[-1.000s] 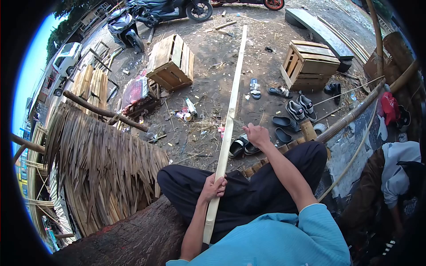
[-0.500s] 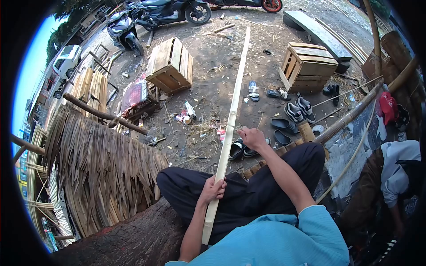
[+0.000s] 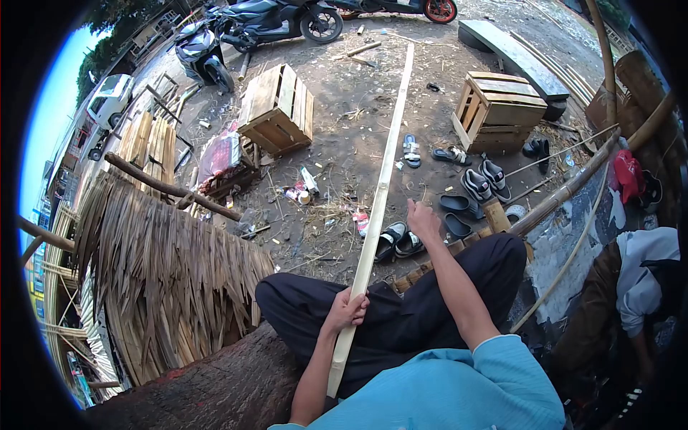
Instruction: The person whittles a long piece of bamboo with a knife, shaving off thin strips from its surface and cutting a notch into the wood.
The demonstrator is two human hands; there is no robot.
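Observation:
A long, pale split bamboo strip (image 3: 385, 179) runs from my lap out over the littered ground. My left hand (image 3: 347, 312) is closed round its lower part, above my crossed legs. To the right of the strip and apart from it is my right hand (image 3: 424, 220), its fingers curled in a fist above the shoes. Whatever that fist holds, if anything, is too small or hidden to make out. The strip's near end rests by my blue shirt (image 3: 430, 390).
Two wooden crates (image 3: 278, 107) (image 3: 498, 111) stand ahead, with shoes (image 3: 476, 185) and sandals (image 3: 411, 150) between. Dried-leaf thatch (image 3: 165, 251) hangs at left beside a thick log (image 3: 215, 376). Another person (image 3: 645, 287) sits at right. Motorcycles (image 3: 272, 21) are parked behind.
My right hand has moved away from the bamboo strip, to the right and slightly forward. The strip's far end has swung a little right; my left hand keeps its grip.

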